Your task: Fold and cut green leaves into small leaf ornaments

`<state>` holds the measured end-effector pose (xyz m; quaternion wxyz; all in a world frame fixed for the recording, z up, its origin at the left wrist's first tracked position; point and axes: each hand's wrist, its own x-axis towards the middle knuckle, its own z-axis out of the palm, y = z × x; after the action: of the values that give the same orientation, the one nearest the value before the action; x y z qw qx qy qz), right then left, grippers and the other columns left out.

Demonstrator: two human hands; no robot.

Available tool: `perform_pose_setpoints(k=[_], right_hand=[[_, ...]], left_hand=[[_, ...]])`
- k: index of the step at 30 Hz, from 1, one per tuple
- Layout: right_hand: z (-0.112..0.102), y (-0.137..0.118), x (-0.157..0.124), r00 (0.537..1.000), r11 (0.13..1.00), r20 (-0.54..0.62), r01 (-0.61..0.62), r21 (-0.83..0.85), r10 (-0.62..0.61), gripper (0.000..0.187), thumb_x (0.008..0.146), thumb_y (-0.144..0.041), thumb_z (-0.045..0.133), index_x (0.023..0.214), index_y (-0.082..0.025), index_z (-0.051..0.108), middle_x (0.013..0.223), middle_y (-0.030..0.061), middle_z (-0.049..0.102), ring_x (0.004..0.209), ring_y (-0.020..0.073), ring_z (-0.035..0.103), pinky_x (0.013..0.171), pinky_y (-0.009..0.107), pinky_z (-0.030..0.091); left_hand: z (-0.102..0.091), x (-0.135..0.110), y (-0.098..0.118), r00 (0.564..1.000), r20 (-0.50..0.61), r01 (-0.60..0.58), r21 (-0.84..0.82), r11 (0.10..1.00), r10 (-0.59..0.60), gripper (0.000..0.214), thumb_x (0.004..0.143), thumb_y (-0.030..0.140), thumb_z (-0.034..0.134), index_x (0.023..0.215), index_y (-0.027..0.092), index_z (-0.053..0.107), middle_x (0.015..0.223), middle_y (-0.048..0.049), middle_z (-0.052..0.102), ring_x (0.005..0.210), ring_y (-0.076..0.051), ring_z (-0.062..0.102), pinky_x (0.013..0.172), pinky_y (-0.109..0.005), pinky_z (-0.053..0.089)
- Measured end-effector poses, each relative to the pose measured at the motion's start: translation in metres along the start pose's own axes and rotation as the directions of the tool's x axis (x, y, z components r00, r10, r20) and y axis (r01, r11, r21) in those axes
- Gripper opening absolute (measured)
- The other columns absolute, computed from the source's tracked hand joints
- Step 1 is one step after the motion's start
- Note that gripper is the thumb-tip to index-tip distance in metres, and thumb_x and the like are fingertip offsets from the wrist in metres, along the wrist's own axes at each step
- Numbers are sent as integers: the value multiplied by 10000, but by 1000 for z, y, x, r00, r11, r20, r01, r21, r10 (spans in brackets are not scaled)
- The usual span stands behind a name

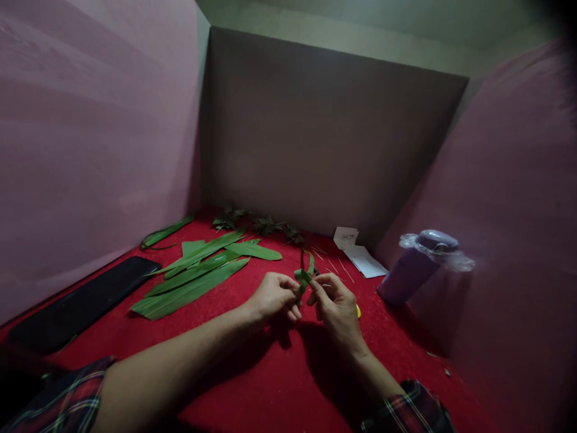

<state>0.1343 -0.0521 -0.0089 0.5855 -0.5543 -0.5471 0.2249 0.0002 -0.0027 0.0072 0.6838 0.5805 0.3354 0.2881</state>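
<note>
Between my hands, above the red cloth, is a narrow green leaf strip (303, 278) that is folded and looped, one end curving upward. My left hand (280, 296) pinches it from the left with thumb and fingers. From the right, my right hand (334, 300) grips the same strip between thumb and forefinger. Part of a yellow object (359, 311) shows behind my right hand; the rest is hidden. Several long green leaves (198, 288) lie overlapping to the left of my hands.
A black phone-like slab (85, 300) lies at the left on the red cloth (225, 355). Dark leafy sprigs (268, 225) and thin sticks (333, 266) lie farther back. White papers (365, 262) and a purple tumbler (408, 273) with clear plastic stand right. Pink walls (99, 132) enclose the sides.
</note>
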Motion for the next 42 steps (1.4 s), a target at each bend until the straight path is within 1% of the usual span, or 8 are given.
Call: perform_pose_setpoints(k=[4, 9, 15, 18, 24, 30, 35, 42], right_hand=[[0, 1, -2, 1000, 998, -21, -7, -55, 6, 245, 804, -439, 537, 791, -194, 547, 487, -42, 552, 358, 88, 416, 376, 197, 317], [0, -2, -4, 997, 988, 0, 75, -139, -76, 172, 850, -361, 486, 810, -199, 528, 529, -36, 539, 463, 121, 502, 471, 220, 380], [2, 0, -5, 993, 988, 45, 111, -106, -106, 101, 862, -288, 451, 879, -194, 483, 596, -19, 566, 520, 131, 548, 520, 237, 417], [3, 1, -5, 992, 991, 68, 112, -74, -107, 107, 860, -294, 451, 863, -192, 484, 619, -8, 582, 544, 134, 565, 530, 238, 421], [3, -2, -4, 993, 991, 42, 109, -78, -106, 170, 857, -275, 462, 1000, -188, 435, 587, -24, 586, 546, 142, 572, 566, 249, 428], [0, -2, -4, 985, 962, 57, 173, -210, -164, 157, 858, -297, 442, 817, -191, 551, 628, 1, 587, 551, 137, 538, 548, 236, 396], [0, 0, -3, 988, 958, -21, 144, -249, -154, 148, 878, -271, 405, 965, -194, 496, 608, -22, 567, 529, 136, 534, 542, 237, 388], [1, 1, -5, 983, 948, 8, 177, -266, -182, 148, 860, -273, 445, 846, -199, 572, 617, -11, 589, 528, 130, 535, 535, 231, 394]], left_hand=[[0, 1, -2, 1000, -24, 0, -26, 1000, -1, 206, 669, 293, 614, 630, 102, 549, 456, -39, 579, 399, -123, 553, 434, -225, 443], [-2, 1, -3, 1000, -20, -19, -54, 998, 17, 328, 624, 405, 655, 663, 97, 553, 479, -47, 594, 425, -137, 578, 437, -227, 451], [-1, 1, -1, 999, -46, -2, -26, 1000, 1, 330, 621, 409, 658, 654, 96, 557, 460, -46, 593, 400, -124, 561, 416, -212, 442], [-1, 1, -1, 999, -48, 2, -21, 1000, -3, 352, 614, 433, 660, 652, 100, 554, 434, -41, 580, 392, -125, 558, 408, -205, 431], [0, 2, -4, 998, -61, -10, -21, 1000, 9, 387, 595, 464, 669, 647, 100, 548, 444, -39, 580, 394, -126, 559, 404, -204, 429], [2, 2, -6, 997, -80, -13, -18, 1000, 11, 305, 648, 395, 639, 665, 105, 543, 444, -38, 581, 393, -132, 560, 400, -212, 431], [3, 1, -5, 997, -78, -8, -27, 1000, 6, 288, 659, 383, 627, 664, 107, 544, 464, -48, 591, 409, -144, 576, 396, -208, 426], [3, 0, -4, 995, -95, -39, -105, 994, 29, 268, 643, 343, 641, 606, 110, 512, 452, -30, 569, 386, -136, 563, 378, -201, 410]])
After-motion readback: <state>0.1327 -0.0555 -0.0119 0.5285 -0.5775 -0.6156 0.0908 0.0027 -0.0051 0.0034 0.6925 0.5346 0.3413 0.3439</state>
